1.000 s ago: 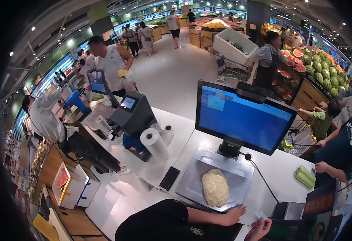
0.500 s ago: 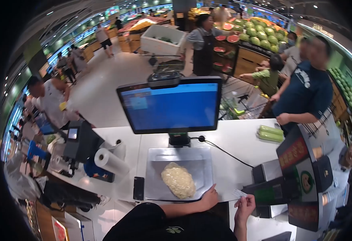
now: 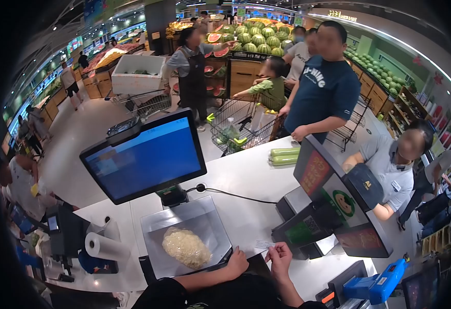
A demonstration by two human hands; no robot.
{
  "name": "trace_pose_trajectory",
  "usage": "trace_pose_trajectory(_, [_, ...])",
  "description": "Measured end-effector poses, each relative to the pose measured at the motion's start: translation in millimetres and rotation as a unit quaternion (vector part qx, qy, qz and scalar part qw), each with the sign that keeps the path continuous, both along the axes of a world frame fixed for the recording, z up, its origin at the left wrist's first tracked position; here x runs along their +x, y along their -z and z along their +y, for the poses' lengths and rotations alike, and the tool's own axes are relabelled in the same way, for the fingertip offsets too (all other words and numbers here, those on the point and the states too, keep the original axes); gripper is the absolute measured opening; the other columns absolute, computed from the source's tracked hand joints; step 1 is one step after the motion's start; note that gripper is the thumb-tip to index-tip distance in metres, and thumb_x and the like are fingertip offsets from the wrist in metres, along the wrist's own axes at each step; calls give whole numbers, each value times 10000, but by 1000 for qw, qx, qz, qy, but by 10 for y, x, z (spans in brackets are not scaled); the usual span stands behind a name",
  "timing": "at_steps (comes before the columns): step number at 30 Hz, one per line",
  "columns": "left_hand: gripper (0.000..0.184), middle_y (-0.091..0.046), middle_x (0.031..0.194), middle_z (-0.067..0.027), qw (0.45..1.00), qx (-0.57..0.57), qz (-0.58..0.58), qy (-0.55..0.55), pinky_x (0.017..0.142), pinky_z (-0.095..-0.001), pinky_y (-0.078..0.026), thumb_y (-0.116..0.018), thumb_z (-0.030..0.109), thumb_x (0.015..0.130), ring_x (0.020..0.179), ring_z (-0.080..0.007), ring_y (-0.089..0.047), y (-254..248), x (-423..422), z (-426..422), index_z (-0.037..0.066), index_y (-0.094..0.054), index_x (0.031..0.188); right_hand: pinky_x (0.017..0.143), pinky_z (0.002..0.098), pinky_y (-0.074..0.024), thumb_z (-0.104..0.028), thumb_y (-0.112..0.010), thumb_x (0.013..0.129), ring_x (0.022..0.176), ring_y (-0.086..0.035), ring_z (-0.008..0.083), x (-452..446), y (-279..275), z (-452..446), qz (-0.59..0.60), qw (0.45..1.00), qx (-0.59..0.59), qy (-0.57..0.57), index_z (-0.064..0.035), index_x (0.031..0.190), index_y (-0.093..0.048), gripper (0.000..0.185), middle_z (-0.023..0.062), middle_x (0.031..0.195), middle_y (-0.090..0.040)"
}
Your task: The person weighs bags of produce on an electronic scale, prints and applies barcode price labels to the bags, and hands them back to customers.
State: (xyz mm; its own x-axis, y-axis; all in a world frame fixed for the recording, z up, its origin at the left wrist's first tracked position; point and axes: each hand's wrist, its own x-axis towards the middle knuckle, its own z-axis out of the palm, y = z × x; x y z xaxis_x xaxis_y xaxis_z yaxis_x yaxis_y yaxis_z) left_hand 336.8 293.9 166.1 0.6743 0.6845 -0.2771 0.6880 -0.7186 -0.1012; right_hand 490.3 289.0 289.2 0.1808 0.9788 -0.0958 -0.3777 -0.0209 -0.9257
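Paper slip (image 3: 262,245) is looking v. light, flimsy & easy to crease (a guess), so edges are offering the best hold, & R hand (image 3: 279,256) is pinching one, thumb & fingers clamped on it, above the counter (image 3: 251,175) just right of the scale tray (image 3: 210,216). It's showing white w/ faint print; the bagged pale produce (image 3: 185,248) is lying mid-tray, lumpy, glossy, prob. hefty & slick, needing support underneath. L hand (image 3: 237,262) is resting by tray's near-right corner, finger spacing unclear, can't tell.
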Motion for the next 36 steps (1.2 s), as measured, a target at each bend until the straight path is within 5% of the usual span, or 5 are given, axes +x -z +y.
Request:
trace_pose_trajectory(5, [163,-608,897,-104,977,8,-208,48,879,-440,-444,-579,199,767,886,-273,-604,-303,-20,-140,80,-686,737,474,243,-438,-17,-569,898,505,-502,107,30,-1,-7,-17,999,15,26,-58,884,-478,101,31,622,-508])
trace_pose_trajectory(11, [146,-612,1016,-92,777,-166,-567,-215,799,-337,-497,-651,132,846,923,-242,-614,-1298,-847,-79,55,-645,970,482,233,-409,-55,-560,921,517,-451,83,-55,23,31,-3,999,19,26,-69,897,-474,91,12,639,-471])
trace_pose_trajectory(20, [162,-650,879,-36,560,-88,-645,-512,642,-263,-496,-640,63,848,701,-115,-615,-1328,-2106,-351,26,-605,1001,478,233,-414,-65,-571,924,517,-468,86,-599,3,210,-15,994,22,-104,-60,886,-476,102,18,643,-490])
trace_pose_trajectory(29, [249,-599,987,-121,761,63,-429,-483,647,-385,-511,-687,137,771,799,-315,-637,-1462,-2026,-279,81,-655,1012,497,236,-431,-23,-574,911,524,-499,101,-867,-60,255,-12,989,24,-143,-29,913,-494,81,35,650,-528])
trace_pose_trajectory(36, [293,-443,1396,-133,883,153,-342,-283,970,-503,-335,-636,252,779,1225,-357,-431,-1254,-2216,-180,217,-733,1053,469,231,-384,-34,-598,888,526,-421,80,-895,48,218,-27,993,-5,-114,-51,932,-510,99,-12,645,-433])
